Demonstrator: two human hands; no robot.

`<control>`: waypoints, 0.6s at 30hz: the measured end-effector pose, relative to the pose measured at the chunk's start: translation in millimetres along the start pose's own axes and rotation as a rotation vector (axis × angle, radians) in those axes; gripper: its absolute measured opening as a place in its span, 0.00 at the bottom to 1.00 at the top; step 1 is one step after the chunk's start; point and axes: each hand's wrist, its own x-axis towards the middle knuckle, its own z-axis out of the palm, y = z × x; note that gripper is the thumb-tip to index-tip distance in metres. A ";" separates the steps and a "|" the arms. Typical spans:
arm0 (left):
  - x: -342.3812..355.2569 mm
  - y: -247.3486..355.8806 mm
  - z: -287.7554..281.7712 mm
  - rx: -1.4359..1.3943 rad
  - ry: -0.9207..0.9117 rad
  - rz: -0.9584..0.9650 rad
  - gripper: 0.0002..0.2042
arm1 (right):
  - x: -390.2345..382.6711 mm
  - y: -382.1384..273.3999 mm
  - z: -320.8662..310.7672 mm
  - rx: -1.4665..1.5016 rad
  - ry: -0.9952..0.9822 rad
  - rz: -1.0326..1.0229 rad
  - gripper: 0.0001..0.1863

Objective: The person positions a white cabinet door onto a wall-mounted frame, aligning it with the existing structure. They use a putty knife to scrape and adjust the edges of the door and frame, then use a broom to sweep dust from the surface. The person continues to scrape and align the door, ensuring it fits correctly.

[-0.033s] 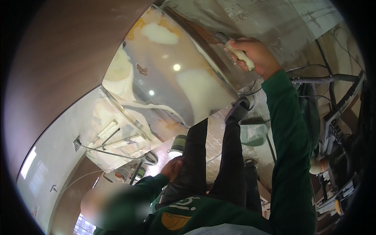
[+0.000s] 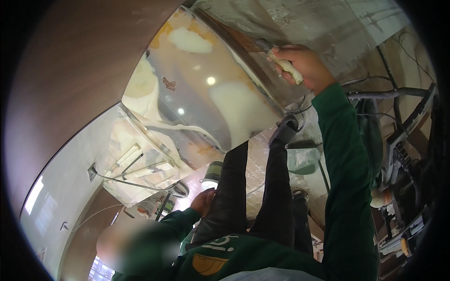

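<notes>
My right hand (image 2: 307, 65) is stretched out up to the right, its fingers wrapped round a tool with a pale, crusted handle (image 2: 287, 67). The tool's short dark grey end points up and left, past the thumb; its exact kind does not show. Just left of it lies a large glossy panel (image 2: 197, 84) blotched with cream, orange and grey, with one small brown patch (image 2: 169, 83). The tool appears apart from the panel. My left hand (image 2: 203, 201) rests against my left thigh with nothing seen in it, its fingers partly hidden.
A brown surface (image 2: 84, 56) fills the left side. By my left leg stands a tin (image 2: 213, 172). A grey slipper (image 2: 286, 130) is on my foot, beside a dusty green dustpan (image 2: 302, 160). Dark bars and tools (image 2: 398, 95) crowd the right; a cord (image 2: 133, 183) crosses at left.
</notes>
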 end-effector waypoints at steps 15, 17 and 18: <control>35.7 60.6 -33.0 1.114 -0.851 0.078 0.20 | -104.6 97.8 -2.2 -0.317 0.264 -0.044 0.15; 40.3 94.7 -54.1 0.784 -0.776 0.283 0.21 | -135.7 119.4 0.0 -0.249 0.350 -0.067 0.14; 44.8 122.8 -67.4 0.628 -0.697 0.317 0.22 | -149.5 133.8 3.2 -0.211 0.384 -0.081 0.13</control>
